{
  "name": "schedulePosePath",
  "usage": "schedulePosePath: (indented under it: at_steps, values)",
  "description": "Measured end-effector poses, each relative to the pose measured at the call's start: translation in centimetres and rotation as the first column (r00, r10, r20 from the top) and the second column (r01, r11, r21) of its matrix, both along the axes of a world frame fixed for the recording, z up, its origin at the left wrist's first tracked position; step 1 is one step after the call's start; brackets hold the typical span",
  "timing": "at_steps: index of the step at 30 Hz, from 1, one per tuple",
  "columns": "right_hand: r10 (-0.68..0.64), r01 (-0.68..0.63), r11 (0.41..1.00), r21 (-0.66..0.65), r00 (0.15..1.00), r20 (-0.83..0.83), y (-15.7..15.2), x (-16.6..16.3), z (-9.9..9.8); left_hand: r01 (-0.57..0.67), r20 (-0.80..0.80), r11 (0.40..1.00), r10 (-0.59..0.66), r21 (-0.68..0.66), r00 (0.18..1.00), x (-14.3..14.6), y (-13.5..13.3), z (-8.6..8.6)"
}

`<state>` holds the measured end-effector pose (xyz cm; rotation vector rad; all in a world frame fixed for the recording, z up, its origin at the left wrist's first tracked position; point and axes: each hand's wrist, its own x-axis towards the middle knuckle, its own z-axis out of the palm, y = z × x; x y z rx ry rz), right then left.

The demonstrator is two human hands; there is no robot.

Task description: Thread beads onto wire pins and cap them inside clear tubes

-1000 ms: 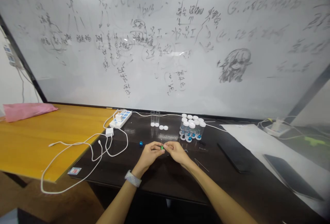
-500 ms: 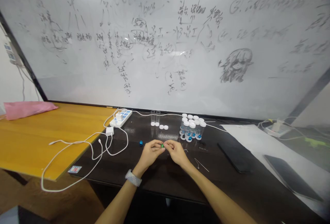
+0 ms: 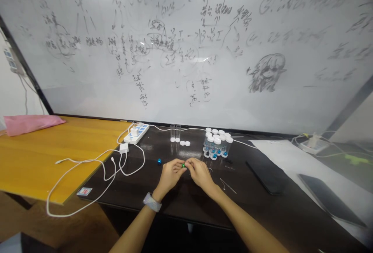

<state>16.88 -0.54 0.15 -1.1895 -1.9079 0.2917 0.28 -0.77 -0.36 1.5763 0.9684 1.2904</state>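
Step in hand, as judged: fine two-handed fingertip work on a small green piece (image 3: pixel 183 165), located between the hands over the bench (image 3: pixel 180 202). Grip: left hand (image 3: pixel 169 175) pinching the piece between thumb and fingers; right hand (image 3: pixel 201 173) pinching it from the other side. Blue bead (image 3: pixel 159 161) apart, left of the hands; thin wire-like piece (image 3: pixel 229 186) near the right forearm. Next move seems to call for a steady left pinch and light, small adjustments by the right
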Motion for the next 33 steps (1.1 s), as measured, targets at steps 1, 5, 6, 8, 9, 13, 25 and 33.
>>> schedulePosePath:
  at_steps: [1, 5, 6, 8, 9, 13, 25, 33]
  values:
    - [0.001, -0.001, 1.000, -0.014, 1.000, -0.015, 0.0, 0.0, 0.0, 0.005, 0.003, 1.000, -0.005, -0.006, 1.000, 0.0, 0.1, -0.1]
    - [0.031, -0.053, 0.989, -0.135, 0.987, -0.158, 0.1, -0.2, 0.3, 0.013, 0.037, 0.999, -0.011, -0.046, 0.999, -0.2, 0.4, -0.5]
    - [0.029, -0.058, 0.986, -0.157, 0.983, -0.183, 0.1, -0.3, 0.3, 0.014, 0.050, 0.998, -0.011, -0.062, 0.999, -0.3, 0.4, -0.5]
    - [0.019, -0.049, 0.986, -0.158, 0.982, -0.189, 0.0, -0.3, 0.5, 0.025, 0.094, 0.994, -0.016, -0.103, 0.995, -0.4, 0.4, -0.4]
    - [0.016, -0.042, 0.990, -0.138, 0.983, -0.181, -0.1, -0.4, 0.5, 0.040, 0.124, 0.991, -0.024, -0.129, 0.992, -0.4, 0.3, -0.3]
    - [0.045, -0.058, 0.996, -0.065, 0.982, -0.186, -0.2, -0.5, 0.5, 0.137, 0.274, 0.964, -0.071, -0.228, 0.959, -0.4, 0.0, 0.2]
    - [0.016, -0.046, 0.993, -0.113, 0.967, -0.256, 0.0, 0.2, 0.6, 0.227, 0.420, 0.922, -0.079, -0.313, 0.904, -0.6, 0.0, 0.6]
    - [0.171, -0.177, 0.984, -0.029, 0.972, -0.160, 0.1, 1.5, 0.9, 0.231, 0.419, 0.924, -0.087, -0.305, 0.904, -0.8, 0.2, 0.2]
